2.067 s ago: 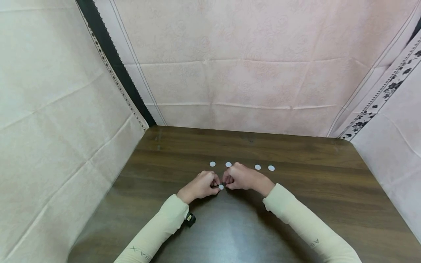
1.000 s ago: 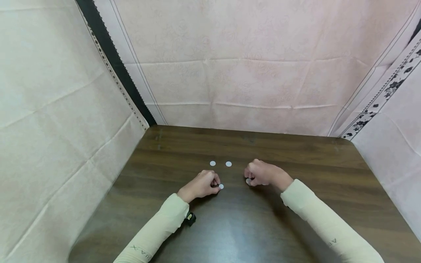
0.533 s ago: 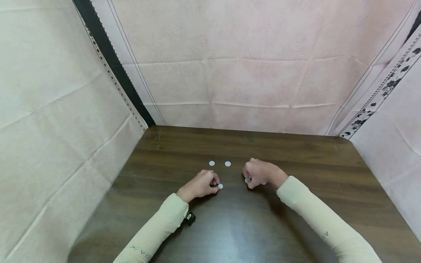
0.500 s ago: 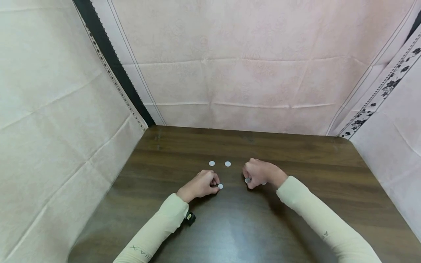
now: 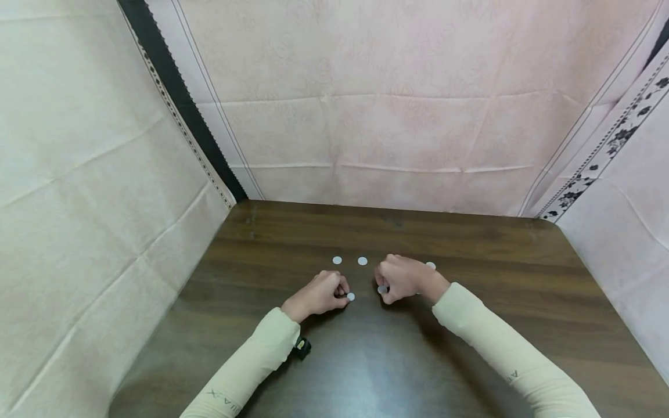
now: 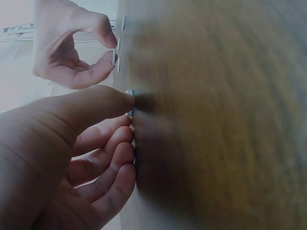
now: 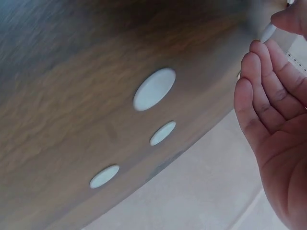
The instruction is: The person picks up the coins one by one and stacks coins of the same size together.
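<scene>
At the middle of the wooden table (image 5: 292,360) my left hand (image 5: 319,295) pinches a small flat white disc (image 5: 351,296) between thumb and fingers, close down on the wood. In the left wrist view its edge (image 6: 130,113) looks doubled, like two thin discs stacked. My right hand (image 5: 405,277), a short way to the right, pinches another white disc (image 5: 382,289) at its fingertips. That disc (image 7: 268,32) stands tilted between thumb and fingers in the right wrist view, the other fingers lying side by side.
Two white discs lie beyond the hands, a left one (image 5: 337,260) and one beside it (image 5: 362,261). Behind the right wrist another disc (image 5: 431,265) partly shows. The right wrist view has a large near disc (image 7: 154,89) and two farther ones. Pale cloth (image 5: 366,133) hangs behind the table.
My right hand has gone from beside the left hand out to the right, and now comes back leftward with a disc in its fingertips. My left hand has stayed in place.
</scene>
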A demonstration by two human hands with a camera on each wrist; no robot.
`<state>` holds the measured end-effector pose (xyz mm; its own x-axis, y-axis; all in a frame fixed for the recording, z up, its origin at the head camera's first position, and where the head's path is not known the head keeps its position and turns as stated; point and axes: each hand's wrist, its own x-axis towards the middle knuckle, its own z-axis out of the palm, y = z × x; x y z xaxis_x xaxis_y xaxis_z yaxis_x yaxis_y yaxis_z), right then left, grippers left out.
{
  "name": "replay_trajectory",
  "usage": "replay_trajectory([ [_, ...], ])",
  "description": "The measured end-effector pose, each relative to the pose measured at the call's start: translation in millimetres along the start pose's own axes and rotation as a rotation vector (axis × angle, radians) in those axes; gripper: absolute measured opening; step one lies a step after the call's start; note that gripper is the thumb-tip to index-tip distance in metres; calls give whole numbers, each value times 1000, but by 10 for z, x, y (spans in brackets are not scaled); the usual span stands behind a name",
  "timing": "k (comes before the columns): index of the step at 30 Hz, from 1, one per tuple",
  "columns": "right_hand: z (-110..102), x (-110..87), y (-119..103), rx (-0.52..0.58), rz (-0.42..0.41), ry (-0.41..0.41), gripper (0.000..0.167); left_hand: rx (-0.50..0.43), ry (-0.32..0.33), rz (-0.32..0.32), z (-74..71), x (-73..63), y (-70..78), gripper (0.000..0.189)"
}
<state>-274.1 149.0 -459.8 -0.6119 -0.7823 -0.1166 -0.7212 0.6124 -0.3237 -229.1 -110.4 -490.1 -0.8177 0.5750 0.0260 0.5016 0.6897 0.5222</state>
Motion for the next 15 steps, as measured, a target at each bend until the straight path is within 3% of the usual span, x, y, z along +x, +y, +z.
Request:
replay_trajectory([
  [15,84,67,-151,17,-37,-5,13,2,11,16,13,23,-27,7],
])
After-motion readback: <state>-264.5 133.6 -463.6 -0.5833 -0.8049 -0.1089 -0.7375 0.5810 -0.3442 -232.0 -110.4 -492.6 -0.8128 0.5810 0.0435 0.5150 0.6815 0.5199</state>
